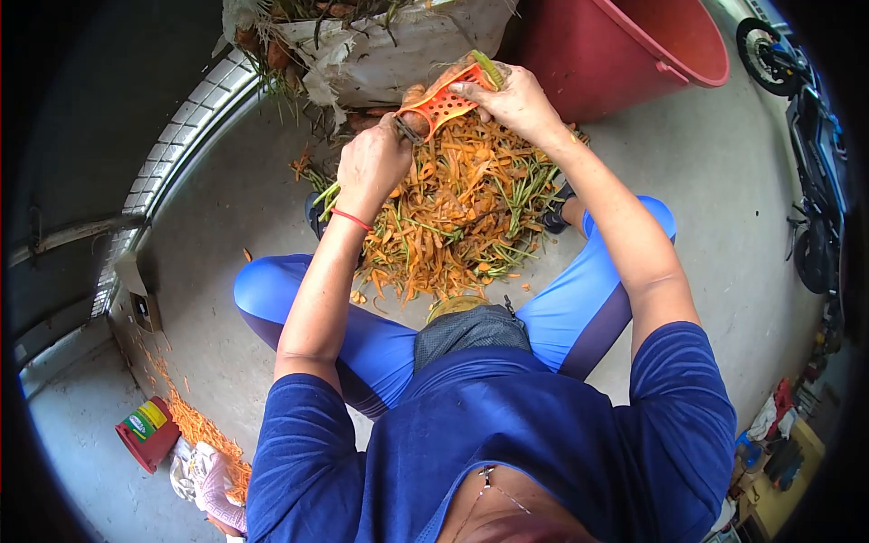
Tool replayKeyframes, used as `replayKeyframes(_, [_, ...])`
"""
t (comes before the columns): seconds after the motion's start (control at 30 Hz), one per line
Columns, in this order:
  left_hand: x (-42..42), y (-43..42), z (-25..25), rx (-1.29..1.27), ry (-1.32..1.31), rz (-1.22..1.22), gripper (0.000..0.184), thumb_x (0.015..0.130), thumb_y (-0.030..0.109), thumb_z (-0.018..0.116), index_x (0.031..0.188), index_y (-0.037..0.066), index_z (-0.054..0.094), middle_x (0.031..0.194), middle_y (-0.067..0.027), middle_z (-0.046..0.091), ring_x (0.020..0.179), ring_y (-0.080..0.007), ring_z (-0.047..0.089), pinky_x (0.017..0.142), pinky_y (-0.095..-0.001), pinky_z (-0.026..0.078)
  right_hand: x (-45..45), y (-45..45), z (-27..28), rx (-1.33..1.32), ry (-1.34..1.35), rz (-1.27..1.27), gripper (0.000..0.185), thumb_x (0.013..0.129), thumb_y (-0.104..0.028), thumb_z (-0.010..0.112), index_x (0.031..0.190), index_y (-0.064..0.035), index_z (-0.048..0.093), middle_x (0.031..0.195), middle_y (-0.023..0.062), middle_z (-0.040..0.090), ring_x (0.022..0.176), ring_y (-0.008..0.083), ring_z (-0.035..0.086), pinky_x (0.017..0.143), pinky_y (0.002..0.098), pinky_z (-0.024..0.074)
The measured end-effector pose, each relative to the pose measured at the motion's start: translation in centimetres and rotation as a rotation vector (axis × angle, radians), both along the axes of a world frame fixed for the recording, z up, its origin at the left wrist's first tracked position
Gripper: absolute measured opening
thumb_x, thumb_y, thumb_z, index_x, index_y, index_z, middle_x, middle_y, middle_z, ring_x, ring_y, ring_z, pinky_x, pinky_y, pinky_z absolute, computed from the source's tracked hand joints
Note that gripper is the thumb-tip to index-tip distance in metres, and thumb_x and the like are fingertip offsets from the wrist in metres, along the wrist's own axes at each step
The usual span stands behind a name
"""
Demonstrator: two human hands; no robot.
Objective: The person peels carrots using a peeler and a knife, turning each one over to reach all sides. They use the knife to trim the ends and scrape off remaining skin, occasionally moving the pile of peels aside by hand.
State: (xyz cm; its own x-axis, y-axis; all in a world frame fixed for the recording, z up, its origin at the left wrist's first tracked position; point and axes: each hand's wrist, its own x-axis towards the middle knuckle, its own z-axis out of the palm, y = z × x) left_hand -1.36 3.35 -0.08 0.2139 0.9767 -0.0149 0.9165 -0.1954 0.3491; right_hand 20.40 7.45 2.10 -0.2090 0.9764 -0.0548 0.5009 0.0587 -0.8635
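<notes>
At the top centre, my left hand is closed around the stem end of a carrot, with green stalks poking out below the fist. My right hand grips an orange perforated peeler, its thumb on the flat face and a green piece at its far end. The peeler lies against the carrot, and part of the carrot is hidden behind it. Below both hands, a heap of orange peelings and green stalks covers the floor between my feet.
A white sack with carrots and stems stands beyond my hands, beside a large red tub. A motorcycle is at the right. At lower left are a tipped red bucket and orange shreds.
</notes>
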Motion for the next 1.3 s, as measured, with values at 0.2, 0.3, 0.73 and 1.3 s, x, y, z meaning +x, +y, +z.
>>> replayKeyframes(0.2, [0.0, -0.3, 0.3, 0.037, -0.037, -0.089, 0.021, 0.084, 0.022, 0.056, 0.095, 0.005, 0.052, 0.073, -0.0207, 0.064, 0.070, -0.0382, 0.063, 0.062, -0.0473, 0.049, 1.8, 0.2, 0.4, -0.113, 0.205, -0.044, 0.029, 0.082, -0.034, 0.072, 0.081, -0.0055, 0.065, 0.056, -0.0011, 0.056, 0.050, 0.0076, 0.053, 0.051, 0.0244, 0.0444])
replayKeyframes(0.3, [0.1, -0.4, 0.4, 0.015, -0.084, -0.100, 0.022, 0.084, 0.022, 0.057, 0.098, 0.006, 0.052, 0.071, -0.0209, 0.063, 0.069, -0.0388, 0.063, 0.062, -0.0474, 0.049, 3.8, 0.6, 0.9, -0.145, 0.179, -0.195, 0.030, 0.080, -0.035, 0.075, 0.077, -0.0088, 0.061, 0.058, -0.0037, 0.052, 0.049, 0.0024, 0.045, 0.046, 0.0196, 0.0354])
replayKeyframes(0.73, [-1.1, -0.2, 0.4, -0.224, -0.218, 0.035, 0.038, 0.082, 0.036, 0.062, 0.105, 0.006, 0.060, 0.089, -0.0212, 0.066, 0.086, -0.0386, 0.062, 0.072, -0.0451, 0.048, 4.8, 0.5, 2.6, -0.130, 0.267, -0.180, 0.036, 0.081, -0.043, 0.072, 0.080, -0.0089, 0.062, 0.060, -0.0028, 0.056, 0.053, 0.0026, 0.052, 0.049, 0.0182, 0.0415])
replayKeyframes(1.3, [-2.9, -1.0, 1.1, -0.277, -0.505, -0.049, 0.042, 0.084, 0.031, 0.066, 0.118, 0.007, 0.058, 0.089, -0.0149, 0.068, 0.081, -0.0244, 0.065, 0.073, -0.0345, 0.049, 13.8, 5.3, -3.9, 0.160, -0.299, -0.351, 0.034, 0.080, -0.041, 0.072, 0.093, -0.0098, 0.066, 0.059, -0.0003, 0.060, 0.051, 0.0079, 0.056, 0.050, 0.0230, 0.0452])
